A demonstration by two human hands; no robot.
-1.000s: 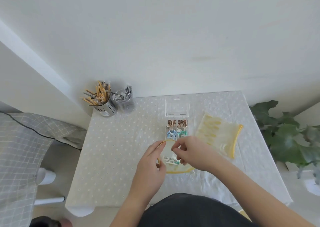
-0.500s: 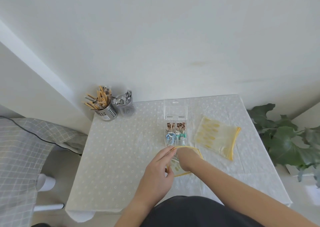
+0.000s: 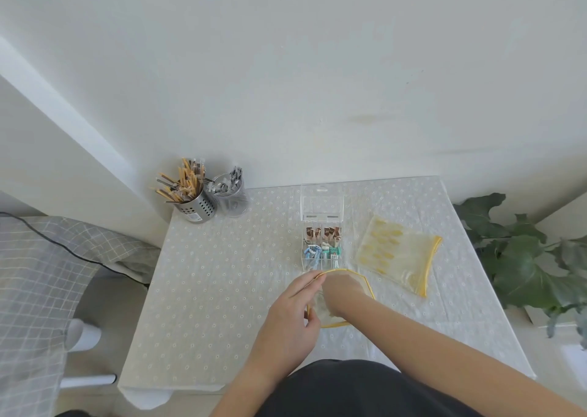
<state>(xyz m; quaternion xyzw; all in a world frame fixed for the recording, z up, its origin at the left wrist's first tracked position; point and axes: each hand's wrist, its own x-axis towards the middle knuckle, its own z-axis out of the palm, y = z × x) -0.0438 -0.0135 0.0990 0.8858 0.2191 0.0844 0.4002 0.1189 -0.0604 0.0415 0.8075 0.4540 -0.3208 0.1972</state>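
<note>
A small clear pouch (image 3: 365, 284) with a yellow rim lies on the table in front of me. My left hand (image 3: 290, 313) pinches its left rim and holds the mouth open. Reaching inside the pouch is my right hand (image 3: 341, 291), seen through the plastic; what its fingers hold cannot be made out. Just beyond stands a clear compartment box (image 3: 322, 243) with its lid up, holding brown, blue and teal clips. A second yellow-rimmed pouch (image 3: 397, 254) lies flat to the right.
A steel holder of wrapped chopsticks (image 3: 190, 199) and a clear cup of cutlery (image 3: 230, 196) stand at the table's back left corner. The dotted tablecloth (image 3: 222, 289) covers the table. A leafy plant (image 3: 521, 257) is to the right, a checked fabric (image 3: 35, 273) to the left.
My right hand went from pinching at the pouch's mouth to reaching inside it. The pouch shifted slightly toward the box, and the view tilted up a little.
</note>
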